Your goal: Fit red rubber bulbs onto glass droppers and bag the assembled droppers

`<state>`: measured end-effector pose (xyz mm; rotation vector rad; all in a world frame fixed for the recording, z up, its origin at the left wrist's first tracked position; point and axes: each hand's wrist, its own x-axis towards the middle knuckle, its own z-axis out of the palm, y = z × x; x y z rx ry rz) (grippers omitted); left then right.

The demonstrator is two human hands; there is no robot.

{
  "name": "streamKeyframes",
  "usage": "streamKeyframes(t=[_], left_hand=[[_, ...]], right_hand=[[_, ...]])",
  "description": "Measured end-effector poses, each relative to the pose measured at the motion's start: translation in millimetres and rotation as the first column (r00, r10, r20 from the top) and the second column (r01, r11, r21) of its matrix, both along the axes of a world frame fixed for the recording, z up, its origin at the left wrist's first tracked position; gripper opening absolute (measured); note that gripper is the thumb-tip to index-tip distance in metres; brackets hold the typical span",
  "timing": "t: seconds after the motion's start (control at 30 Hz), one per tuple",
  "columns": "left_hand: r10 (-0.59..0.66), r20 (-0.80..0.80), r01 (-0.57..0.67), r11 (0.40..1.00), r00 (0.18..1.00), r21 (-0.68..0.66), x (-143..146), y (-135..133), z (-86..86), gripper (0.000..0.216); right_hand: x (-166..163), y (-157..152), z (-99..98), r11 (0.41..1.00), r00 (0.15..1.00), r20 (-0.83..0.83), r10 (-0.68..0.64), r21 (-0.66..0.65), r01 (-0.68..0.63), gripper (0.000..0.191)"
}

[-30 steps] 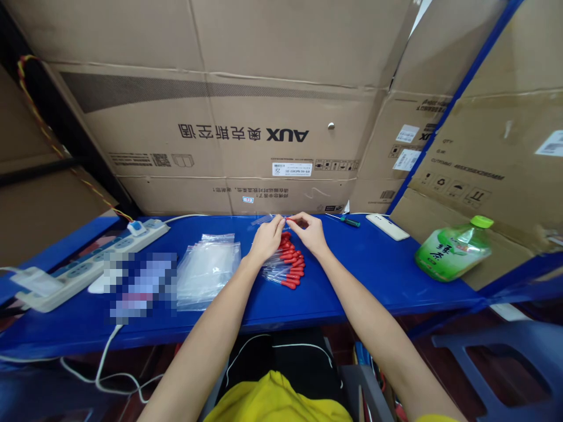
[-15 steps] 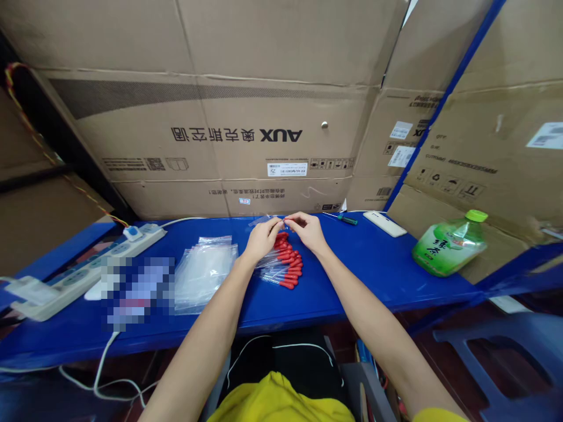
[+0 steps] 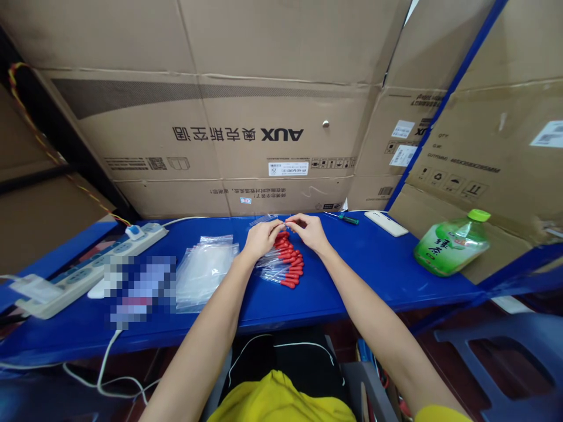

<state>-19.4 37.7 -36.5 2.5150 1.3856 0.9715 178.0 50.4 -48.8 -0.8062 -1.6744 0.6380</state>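
Note:
My left hand (image 3: 261,238) and my right hand (image 3: 311,231) meet over the far middle of the blue shelf (image 3: 352,281). Both pinch a small clear plastic bag (image 3: 264,220) between their fingertips. Right below them lies a row of several clear droppers with red bulbs (image 3: 288,264). A stack of clear plastic bags (image 3: 204,269) rests to the left of my left forearm.
A white power strip (image 3: 88,264) with cables sits at the left. A green bottle (image 3: 453,243) lies at the right, with a white phone (image 3: 386,223) and a small green screwdriver (image 3: 347,219) behind. Cardboard boxes (image 3: 246,117) wall the back.
The hands stay pinched together over the droppers; only the view shifted slightly.

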Motion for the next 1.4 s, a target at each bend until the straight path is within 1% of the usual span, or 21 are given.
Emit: streamKeyframes(t=[0.13,0.27,0.37,0.5,0.6,0.73,0.83,0.9,1.03,1.2,1.4], left_hand=[[-0.012,-0.037,0.012,1.0,0.999,0.007,-4,1,-0.7,0.039],[-0.037,-0.106,0.04,0.999,0.994,0.022,-8,1,0.5,0.04],[-0.065,-0.116,0.069,0.997,0.991,0.029,-8,0,1.1,0.037],[-0.076,-0.033,0.078,0.996,0.997,0.05,-8,0,1.6,0.036],[-0.046,0.053,0.042,0.997,0.998,0.059,-10,2,2.6,0.035],[0.014,0.237,-0.013,1.0,0.971,-0.003,-14,7,2.6,0.033],[0.002,0.367,0.017,0.999,0.93,-0.049,-15,12,0.7,0.034],[-0.037,0.384,0.064,0.996,0.923,-0.059,-13,13,-0.8,0.037],[-0.108,0.357,0.127,0.991,0.928,-0.031,-10,14,-3.3,0.04],[-0.139,0.348,0.158,0.987,0.927,-0.027,-12,14,-4.0,0.039],[-0.153,0.351,0.177,0.984,0.924,-0.037,-12,14,-2.7,0.039]], right_hand=[[0,0,-0.6,1.0,1.0,0.03,-0.002,-0.01,0.002,0.027],[4,0,-0.5,0.995,0.997,0.052,0.055,-0.088,-0.051,0.027],[5,1,0.0,0.984,0.994,0.039,0.103,-0.151,-0.096,0.03],[2,1,1.9,0.979,0.993,-0.016,0.118,-0.164,-0.119,0.033],[0,0,4.2,0.982,0.994,-0.051,0.099,-0.155,-0.105,0.033],[3,0,7.5,0.982,0.992,-0.104,0.066,-0.172,-0.083,0.035],[4,1,8.6,0.974,0.985,-0.159,0.066,-0.202,-0.097,0.04],[4,2,8.2,0.97,0.978,-0.195,0.073,-0.214,-0.115,0.043],[3,4,5.5,0.964,0.971,-0.221,0.087,-0.227,-0.138,0.046],[5,6,2.7,0.961,0.976,-0.193,0.099,-0.235,-0.144,0.043],[3,7,0.8,0.955,0.972,-0.213,0.102,-0.254,-0.156,0.044]])
